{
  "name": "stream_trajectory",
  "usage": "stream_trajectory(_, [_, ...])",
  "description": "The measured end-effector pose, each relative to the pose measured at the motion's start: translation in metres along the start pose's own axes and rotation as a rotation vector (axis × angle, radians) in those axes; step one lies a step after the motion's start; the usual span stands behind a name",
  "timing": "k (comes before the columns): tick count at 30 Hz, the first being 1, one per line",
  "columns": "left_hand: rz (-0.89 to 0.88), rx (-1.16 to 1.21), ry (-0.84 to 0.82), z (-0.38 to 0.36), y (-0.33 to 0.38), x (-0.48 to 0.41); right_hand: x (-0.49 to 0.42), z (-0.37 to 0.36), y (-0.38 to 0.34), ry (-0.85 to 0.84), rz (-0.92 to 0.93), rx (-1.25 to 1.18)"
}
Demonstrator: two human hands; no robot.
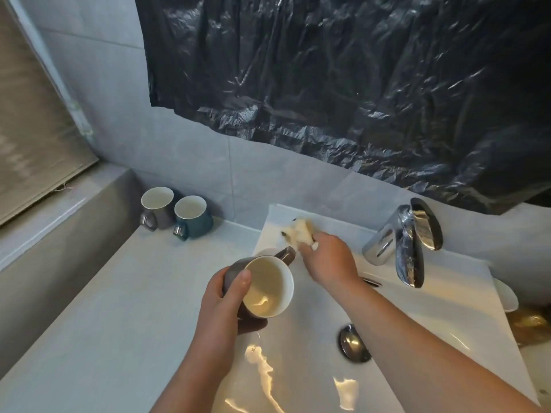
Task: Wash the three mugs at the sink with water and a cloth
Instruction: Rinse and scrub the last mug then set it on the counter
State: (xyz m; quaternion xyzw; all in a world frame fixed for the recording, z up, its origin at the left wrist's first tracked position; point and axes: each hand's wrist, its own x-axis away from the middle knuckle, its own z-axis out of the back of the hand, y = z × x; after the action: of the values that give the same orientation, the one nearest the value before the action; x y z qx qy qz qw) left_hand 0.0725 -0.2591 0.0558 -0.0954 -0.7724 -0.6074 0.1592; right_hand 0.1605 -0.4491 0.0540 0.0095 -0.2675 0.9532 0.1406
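Observation:
My left hand grips a grey mug with a white inside, tilted toward me over the left side of the white sink. Its handle points away, toward the sink's back left corner. My right hand reaches to that corner and holds a crumpled cream cloth lying on the rim. On the counter at the back left, a second grey mug and a teal mug stand upright side by side. No water runs from the chrome tap.
A pale counter stretches left of the sink. The chrome drain plug sits in the basin. Black plastic sheeting covers the wall above. A window blind hangs at left. A white object and brown packaging lie at right.

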Motion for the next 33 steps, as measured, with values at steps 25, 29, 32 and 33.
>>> stream_trajectory(25, [-0.054, 0.087, -0.182, -0.099, -0.066, 0.093, 0.205, 0.059, 0.126, 0.104, 0.153, -0.964])
stream_trajectory(29, [-0.091, 0.193, -0.167, -0.106, -0.075, 0.084, 0.199, 0.044, 0.137, 0.077, 0.286, -1.089])
stream_trajectory(32, [-0.092, 0.31, -0.242, -0.109, -0.077, 0.081, 0.199, 0.034, 0.141, 0.07, 0.391, -1.033])
stream_trajectory(33, [-0.09, 0.354, -0.266, -0.109, -0.078, 0.081, 0.2, 0.033, 0.141, 0.091, 0.4, -0.987])
